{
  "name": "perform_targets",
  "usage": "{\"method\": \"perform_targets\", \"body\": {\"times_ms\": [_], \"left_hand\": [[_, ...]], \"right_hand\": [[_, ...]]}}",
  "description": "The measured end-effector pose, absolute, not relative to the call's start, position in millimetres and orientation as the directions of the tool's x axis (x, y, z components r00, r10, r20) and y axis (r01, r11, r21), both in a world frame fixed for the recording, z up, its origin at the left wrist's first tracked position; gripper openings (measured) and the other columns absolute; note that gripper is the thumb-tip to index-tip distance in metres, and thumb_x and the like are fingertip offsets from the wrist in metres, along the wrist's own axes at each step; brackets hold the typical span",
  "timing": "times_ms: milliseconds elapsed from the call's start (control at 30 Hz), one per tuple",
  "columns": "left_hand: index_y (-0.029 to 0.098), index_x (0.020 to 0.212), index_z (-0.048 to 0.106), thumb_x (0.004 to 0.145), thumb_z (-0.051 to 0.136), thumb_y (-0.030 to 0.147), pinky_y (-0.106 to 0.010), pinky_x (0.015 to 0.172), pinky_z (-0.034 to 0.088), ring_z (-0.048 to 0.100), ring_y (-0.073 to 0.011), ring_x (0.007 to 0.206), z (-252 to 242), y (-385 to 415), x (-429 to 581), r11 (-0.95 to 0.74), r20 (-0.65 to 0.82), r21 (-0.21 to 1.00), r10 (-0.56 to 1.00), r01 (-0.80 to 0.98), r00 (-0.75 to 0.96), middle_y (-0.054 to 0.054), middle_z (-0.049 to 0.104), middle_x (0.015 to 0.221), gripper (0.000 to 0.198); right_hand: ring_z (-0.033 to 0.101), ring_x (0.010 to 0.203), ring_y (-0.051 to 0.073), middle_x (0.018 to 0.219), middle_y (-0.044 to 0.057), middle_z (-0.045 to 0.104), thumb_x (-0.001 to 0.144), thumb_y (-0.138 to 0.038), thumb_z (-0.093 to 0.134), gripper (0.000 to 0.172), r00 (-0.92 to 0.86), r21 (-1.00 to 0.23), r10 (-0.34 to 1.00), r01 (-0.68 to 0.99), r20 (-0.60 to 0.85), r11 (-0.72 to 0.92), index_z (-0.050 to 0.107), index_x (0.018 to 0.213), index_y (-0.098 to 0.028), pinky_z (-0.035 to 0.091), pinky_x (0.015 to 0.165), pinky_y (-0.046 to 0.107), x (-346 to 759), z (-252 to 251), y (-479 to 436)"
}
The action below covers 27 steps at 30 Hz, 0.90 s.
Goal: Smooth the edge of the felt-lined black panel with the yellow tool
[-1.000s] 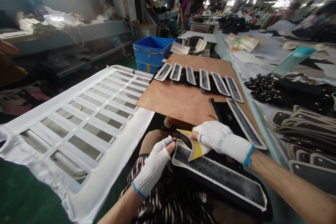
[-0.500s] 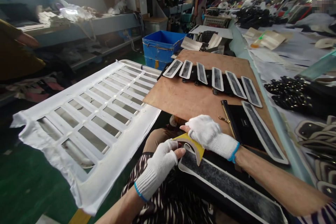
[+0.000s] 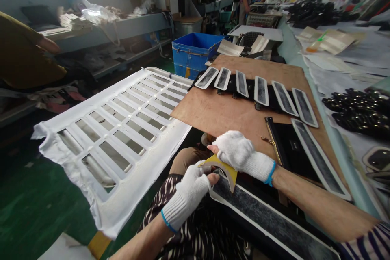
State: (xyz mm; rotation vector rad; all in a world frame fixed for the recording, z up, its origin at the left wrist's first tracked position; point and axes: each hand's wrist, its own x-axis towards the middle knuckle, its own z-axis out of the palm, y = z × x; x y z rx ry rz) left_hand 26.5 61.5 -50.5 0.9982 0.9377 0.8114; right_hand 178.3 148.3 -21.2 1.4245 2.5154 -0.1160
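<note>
Both my hands wear white fingerless gloves. My right hand (image 3: 240, 154) is closed on a yellow backing strip (image 3: 224, 169) curling up off a long dark strip with a white border (image 3: 262, 215) that lies across my lap. My left hand (image 3: 191, 189) is closed on the near end of that strip, its thumb pressed at the peeling corner. Just beyond my right hand a black zip pouch (image 3: 292, 148) with another dark strip (image 3: 318, 158) lies on the brown board (image 3: 219, 113).
A row of several dark bordered strips (image 3: 258, 91) lies across the far part of the board. A white slotted frame (image 3: 122, 130) stands at left, a blue bin (image 3: 193, 53) behind it. Black hardware (image 3: 359, 109) is heaped at right. People stand at far left and far back.
The yellow backing has been drawn a little further off the strip, and my view has shifted left and down. Both hands keep their grips.
</note>
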Motion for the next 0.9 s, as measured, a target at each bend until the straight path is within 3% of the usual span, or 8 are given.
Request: {"method": "perform_targets", "body": {"times_ms": [167,333,567,633,700,800,900], "left_hand": [[0.009,0.094,0.072,0.073,0.064,0.033,-0.036,0.083,0.049,0.061,-0.0274,0.089,-56.2,60.8,26.1,0.328,-0.260,0.931,0.905,-0.162,0.336,-0.013,0.068,0.103,0.033],[0.005,0.108,0.066,0.069,0.069,0.033,-0.037,0.084,0.051,0.063,-0.0278,0.088,-67.5,58.6,29.7,0.387,-0.303,0.886,0.900,-0.255,0.313,-0.014,0.069,0.102,0.048],[0.010,0.114,0.065,0.070,0.074,0.032,-0.033,0.086,0.051,0.064,-0.0234,0.089,-63.7,57.1,25.7,0.422,-0.328,0.848,0.893,-0.322,0.308,-0.010,0.070,0.101,0.050],[0.012,0.107,0.066,0.074,0.071,0.038,-0.029,0.077,0.051,0.063,-0.0213,0.085,-57.7,61.8,15.7,0.395,-0.314,0.892,0.891,-0.219,0.328,-0.008,0.068,0.094,0.042],[0.013,0.089,0.064,0.079,0.064,0.044,-0.026,0.060,0.047,0.060,-0.0176,0.068,-50.9,71.2,4.0,0.400,-0.374,0.917,0.858,0.000,0.352,-0.006,0.064,0.078,0.033],[0.017,0.068,0.056,0.077,0.056,0.041,-0.024,0.045,0.039,0.050,-0.0135,0.048,-40.9,92.5,-10.3,0.405,-0.511,0.858,0.732,0.315,0.450,-0.002,0.055,0.059,0.025],[0.017,0.062,0.057,0.069,0.057,0.034,-0.024,0.042,0.040,0.050,-0.0139,0.045,-33.6,111.4,-14.6,0.413,-0.570,0.821,0.585,0.393,0.576,-0.003,0.055,0.055,0.019]], "right_hand": [[0.066,0.089,0.029,0.091,0.008,0.073,0.105,-0.044,0.039,0.046,-0.568,0.027,0.776,0.802,-0.274,0.596,0.074,0.091,-0.017,0.040,0.075,0.038,174.1,-21.6,155.1],[0.067,0.087,0.031,0.089,0.012,0.073,0.104,-0.049,0.038,0.053,-0.632,0.024,0.705,0.739,-0.322,0.673,0.076,0.089,-0.016,0.041,0.073,0.039,170.8,-23.3,158.6],[0.068,0.087,0.032,0.088,0.012,0.073,0.104,-0.051,0.036,0.056,-0.618,0.043,0.684,0.729,-0.388,0.683,0.076,0.088,-0.015,0.041,0.073,0.039,165.7,-21.0,159.8],[0.068,0.087,0.032,0.088,0.012,0.074,0.104,-0.049,0.036,0.054,-0.615,0.041,0.684,0.731,-0.392,0.681,0.076,0.089,-0.015,0.042,0.072,0.038,165.3,-20.9,160.1],[0.068,0.087,0.031,0.089,0.011,0.074,0.104,-0.048,0.037,0.054,-0.624,0.034,0.679,0.726,-0.387,0.686,0.076,0.089,-0.015,0.042,0.072,0.038,165.3,-21.6,160.3],[0.068,0.086,0.032,0.088,0.013,0.074,0.104,-0.049,0.037,0.055,-0.640,0.029,0.676,0.719,-0.365,0.695,0.076,0.089,-0.014,0.043,0.072,0.039,165.9,-23.7,159.1],[0.067,0.087,0.034,0.088,0.015,0.073,0.103,-0.048,0.040,0.054,-0.640,0.036,0.703,0.731,-0.309,0.681,0.076,0.089,-0.011,0.045,0.073,0.041,167.2,-25.9,155.8]]}}
